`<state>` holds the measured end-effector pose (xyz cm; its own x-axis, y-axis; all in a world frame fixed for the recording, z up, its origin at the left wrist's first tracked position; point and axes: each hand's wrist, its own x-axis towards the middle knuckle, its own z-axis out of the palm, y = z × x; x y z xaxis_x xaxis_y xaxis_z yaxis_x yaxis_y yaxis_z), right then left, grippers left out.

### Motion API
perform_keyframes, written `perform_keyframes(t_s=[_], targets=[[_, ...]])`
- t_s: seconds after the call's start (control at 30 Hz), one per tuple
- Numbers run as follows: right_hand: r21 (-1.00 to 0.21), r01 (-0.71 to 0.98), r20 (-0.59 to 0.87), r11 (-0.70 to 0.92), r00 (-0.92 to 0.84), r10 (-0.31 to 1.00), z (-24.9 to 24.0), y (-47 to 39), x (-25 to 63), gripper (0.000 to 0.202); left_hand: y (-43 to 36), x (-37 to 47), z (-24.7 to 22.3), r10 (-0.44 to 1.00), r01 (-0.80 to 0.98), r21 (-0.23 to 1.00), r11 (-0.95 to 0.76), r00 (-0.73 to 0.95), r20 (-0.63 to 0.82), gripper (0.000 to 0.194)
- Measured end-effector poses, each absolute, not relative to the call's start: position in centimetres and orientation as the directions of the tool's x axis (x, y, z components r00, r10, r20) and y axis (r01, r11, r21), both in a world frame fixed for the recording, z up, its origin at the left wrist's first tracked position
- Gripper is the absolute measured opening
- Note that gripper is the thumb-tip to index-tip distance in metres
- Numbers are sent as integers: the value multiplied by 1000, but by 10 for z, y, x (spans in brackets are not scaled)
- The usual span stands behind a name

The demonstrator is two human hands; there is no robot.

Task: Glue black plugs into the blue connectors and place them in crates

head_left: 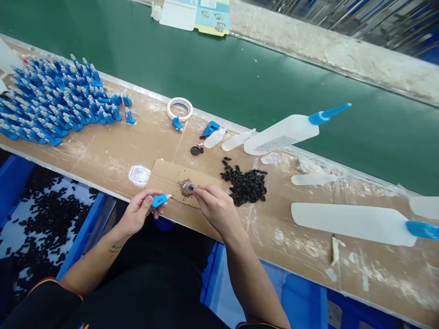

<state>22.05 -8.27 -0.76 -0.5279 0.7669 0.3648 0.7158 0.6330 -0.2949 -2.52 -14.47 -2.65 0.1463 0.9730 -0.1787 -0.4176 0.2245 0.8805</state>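
Note:
My left hand pinches a small blue part with a white tip, held over the bench's front edge. My right hand has its fingertips pinched together over a brown, glue-like puddle on a cardboard piece. A small dark piece shows at those fingertips. Just right of that hand lies a pile of small black pieces. Many blue parts with white tips stand crowded on the left of the bench.
A tape roll, a standing white bottle and a lying white bottle are on the bench. Behind runs a green belt. Below left, a blue bin holds black pieces.

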Motion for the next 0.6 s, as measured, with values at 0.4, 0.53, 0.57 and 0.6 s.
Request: perform_keyframes(t_s=[0.4,0.53,0.57,0.6], targets=[[-814,450,345,367,-134,929,7,-93,221,7,-141,-22,-14,949,-342,890,302,195,-247,41],[-995,-28,96,98,54,994,11,-102,219,4,-133,-14,-3,930,-232,929,287,299,-212,44],[-993,-108,52,57,50,997,12,-104,218,6,-130,-11,-1,924,-216,934,284,321,-206,46],[-986,-165,17,23,38,999,12,-105,216,8,-128,-8,1,917,-210,935,285,343,-203,47]])
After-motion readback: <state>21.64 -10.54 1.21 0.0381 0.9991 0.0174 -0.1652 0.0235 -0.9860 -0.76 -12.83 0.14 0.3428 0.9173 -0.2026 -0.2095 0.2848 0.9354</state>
